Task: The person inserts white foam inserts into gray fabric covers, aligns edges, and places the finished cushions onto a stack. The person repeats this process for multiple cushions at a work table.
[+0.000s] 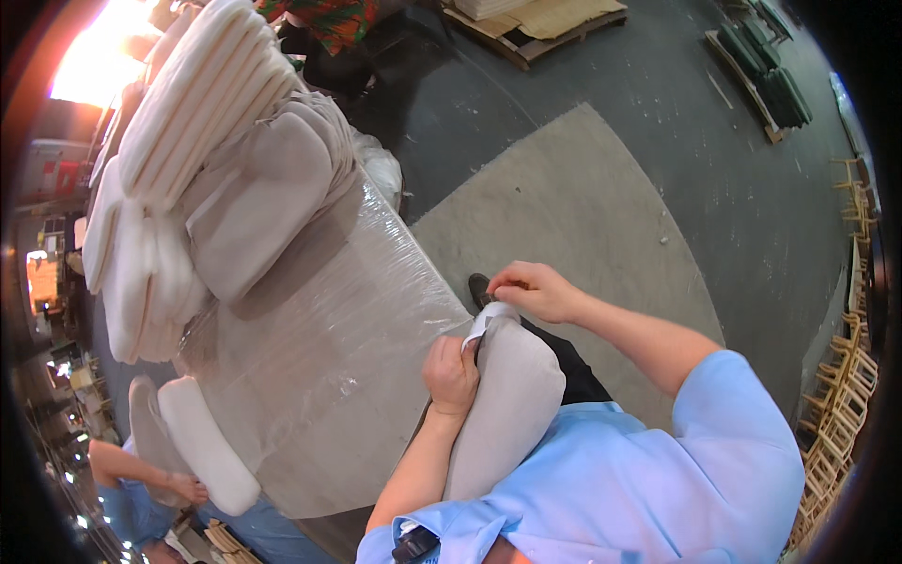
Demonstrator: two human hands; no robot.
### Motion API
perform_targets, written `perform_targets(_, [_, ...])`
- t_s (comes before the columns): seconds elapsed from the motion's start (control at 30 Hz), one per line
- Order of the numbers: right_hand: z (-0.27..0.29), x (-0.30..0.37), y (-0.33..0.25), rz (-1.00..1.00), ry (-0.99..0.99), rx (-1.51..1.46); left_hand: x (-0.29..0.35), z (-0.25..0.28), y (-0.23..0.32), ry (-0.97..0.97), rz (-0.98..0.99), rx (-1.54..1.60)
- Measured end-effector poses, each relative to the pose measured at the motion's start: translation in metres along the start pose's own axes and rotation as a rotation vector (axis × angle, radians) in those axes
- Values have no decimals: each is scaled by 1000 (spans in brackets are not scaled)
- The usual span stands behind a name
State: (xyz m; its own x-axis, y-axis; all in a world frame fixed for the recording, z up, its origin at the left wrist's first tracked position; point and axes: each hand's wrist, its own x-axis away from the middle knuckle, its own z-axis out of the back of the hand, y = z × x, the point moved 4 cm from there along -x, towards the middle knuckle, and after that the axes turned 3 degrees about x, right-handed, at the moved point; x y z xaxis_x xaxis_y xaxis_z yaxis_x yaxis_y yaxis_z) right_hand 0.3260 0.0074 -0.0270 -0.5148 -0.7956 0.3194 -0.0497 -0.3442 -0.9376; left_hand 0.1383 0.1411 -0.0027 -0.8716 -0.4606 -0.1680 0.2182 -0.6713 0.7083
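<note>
2 hands clenched on grey cushion beside wrapped table, stacked cushions behind.

Blown-out orange glare burns the upper left; fisheye bends and darkens the rim.

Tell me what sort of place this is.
Most likely an upholstery or furniture workshop. Stacks of beige padded cushions sit on a plastic-wrapped worktable, unfinished wooden chair frames line the right wall, and both hands work a grey cushion cover.
</note>
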Motion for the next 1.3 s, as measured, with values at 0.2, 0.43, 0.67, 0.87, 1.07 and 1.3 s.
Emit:
perform_targets(0.2, [-3, -28, -30, -42, -573, 439, 4, 2, 11, 12, -48, -58])
perform_targets(0.43, [-10, -25, -34, -16, -723, 441, 8, 0, 17, -2, -62, -55])
perform_targets(0.67, [-4, -9, -17, -231, -774, 298, 11, -7, 25, -43, -64, -26])
perform_targets(0.87, [-2, -15, 13, -395, -830, 112, 2, -26, 11, -333, 293, 180])
perform_targets(1.07, [-7, -11, 29, -518, -566, -55, -17, -47, 3, -382, 321, 151])
perform_targets(1.3, [-13, 6, 74, -681, -250, -207, -30, -55, 15, -417, 254, -108])
